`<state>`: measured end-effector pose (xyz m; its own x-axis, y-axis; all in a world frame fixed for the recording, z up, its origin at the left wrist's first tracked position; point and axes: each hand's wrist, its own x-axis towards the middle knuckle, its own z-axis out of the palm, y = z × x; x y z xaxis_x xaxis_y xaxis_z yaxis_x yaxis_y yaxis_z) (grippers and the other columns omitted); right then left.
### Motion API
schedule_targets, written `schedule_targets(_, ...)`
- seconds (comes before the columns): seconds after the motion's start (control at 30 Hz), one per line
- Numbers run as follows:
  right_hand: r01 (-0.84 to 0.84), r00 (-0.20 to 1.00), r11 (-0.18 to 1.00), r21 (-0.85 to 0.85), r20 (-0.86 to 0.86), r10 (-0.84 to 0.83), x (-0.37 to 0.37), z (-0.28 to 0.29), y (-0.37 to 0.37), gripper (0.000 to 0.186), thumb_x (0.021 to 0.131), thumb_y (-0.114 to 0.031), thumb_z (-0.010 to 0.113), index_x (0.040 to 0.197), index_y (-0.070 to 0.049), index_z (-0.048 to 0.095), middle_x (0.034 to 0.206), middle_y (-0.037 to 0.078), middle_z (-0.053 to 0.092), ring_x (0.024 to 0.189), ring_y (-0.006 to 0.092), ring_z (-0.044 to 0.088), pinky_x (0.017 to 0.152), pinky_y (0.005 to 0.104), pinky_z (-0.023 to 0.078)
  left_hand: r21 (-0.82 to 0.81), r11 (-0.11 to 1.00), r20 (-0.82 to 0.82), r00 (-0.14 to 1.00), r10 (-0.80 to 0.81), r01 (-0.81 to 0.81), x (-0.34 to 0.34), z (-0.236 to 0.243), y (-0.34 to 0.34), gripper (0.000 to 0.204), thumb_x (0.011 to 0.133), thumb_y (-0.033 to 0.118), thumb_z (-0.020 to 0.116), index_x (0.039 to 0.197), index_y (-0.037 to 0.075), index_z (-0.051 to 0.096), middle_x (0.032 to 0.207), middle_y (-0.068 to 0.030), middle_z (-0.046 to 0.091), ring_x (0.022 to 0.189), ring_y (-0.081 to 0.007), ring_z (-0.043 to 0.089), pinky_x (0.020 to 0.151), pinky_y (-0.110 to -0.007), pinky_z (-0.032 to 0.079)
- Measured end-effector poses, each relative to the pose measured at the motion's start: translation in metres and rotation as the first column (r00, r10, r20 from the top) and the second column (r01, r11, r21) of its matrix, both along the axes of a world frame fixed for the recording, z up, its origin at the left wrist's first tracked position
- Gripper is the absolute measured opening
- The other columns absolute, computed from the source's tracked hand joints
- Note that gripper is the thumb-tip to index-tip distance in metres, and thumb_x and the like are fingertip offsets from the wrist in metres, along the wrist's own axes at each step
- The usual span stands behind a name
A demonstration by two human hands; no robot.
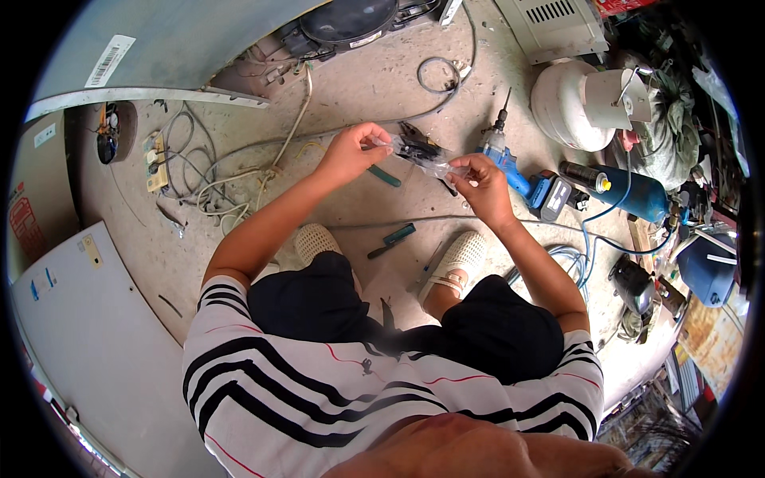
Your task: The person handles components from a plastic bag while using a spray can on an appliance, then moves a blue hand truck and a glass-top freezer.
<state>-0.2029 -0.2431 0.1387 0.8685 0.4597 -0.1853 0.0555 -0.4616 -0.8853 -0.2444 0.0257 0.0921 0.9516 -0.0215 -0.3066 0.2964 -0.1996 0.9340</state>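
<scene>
A small clear plastic bag (437,168) with dark contents is stretched between my two hands above the concrete floor. My left hand (355,153) pinches one end of it, and the fingers of my right hand (484,188) are closed on the other end. What lies inside is black, but I cannot make out its kind. Just below the bag, a green-handled tool (385,176) rests on the floor by my left hand. Closer to my feet is another green-and-black hand tool (392,240). A blue cordless drill (514,171) lies to the right of my right hand.
A white gas cylinder (558,103) and a blue cylinder (633,191) stand or lie at the right. Cables (295,143) and a power strip (154,162) spread over the floor at left. A large grey panelled appliance (171,48) with a black compressor (343,24) is ahead.
</scene>
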Motion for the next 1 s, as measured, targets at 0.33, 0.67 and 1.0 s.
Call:
schedule_targets(0.33, -0.172, 0.972, 0.959, -0.226, 0.122, 0.203, 0.002, -0.012, -0.008, 0.020, 0.075, -0.010, 0.070, 0.094, -0.004, 0.067, 0.080, 0.012, 0.059, 0.071, 0.0222, 0.060, 0.064, 0.0319, 0.049, 0.621, 0.783, 0.388, 0.883, -0.264, -0.039, 0.000, 0.028, -0.008, 0.008, 0.074, 0.018, 0.069, 0.081, 0.014, 0.068, 0.080, -0.0021, 0.063, 0.078, -0.0231, 0.057, 0.075, -0.038, 0.042)
schedule_targets(0.67, 0.470, 0.405, 0.830, 0.300, -0.909, 0.099, 0.013, -0.020, -0.008, 0.018, 0.087, -0.009, 0.059, 0.105, -0.005, 0.056, 0.091, 0.001, 0.061, 0.082, 0.0095, 0.060, 0.072, 0.0226, 0.053, 0.281, 0.959, 0.011, 0.999, -0.052, 0.047, -0.006, 0.024, -0.023, 0.005, 0.074, 0.017, 0.068, 0.078, 0.014, 0.066, 0.077, -0.0002, 0.063, 0.082, -0.0224, 0.058, 0.078, -0.038, 0.040)
schedule_targets(1.0, 0.315, 0.795, 0.928, 0.199, -0.589, -0.144, -0.005, -0.036, 0.006, 0.011, 0.084, -0.005, 0.063, 0.094, -0.003, 0.060, 0.091, 0.005, 0.064, 0.080, 0.0122, 0.061, 0.068, 0.0232, 0.050, 0.616, 0.777, 0.421, 0.780, -0.463, 0.129, -0.029, 0.029, -0.054, 0.008, 0.071, 0.016, 0.069, 0.079, 0.017, 0.066, 0.075, 0.0031, 0.062, 0.085, -0.0176, 0.055, 0.087, -0.037, 0.036)
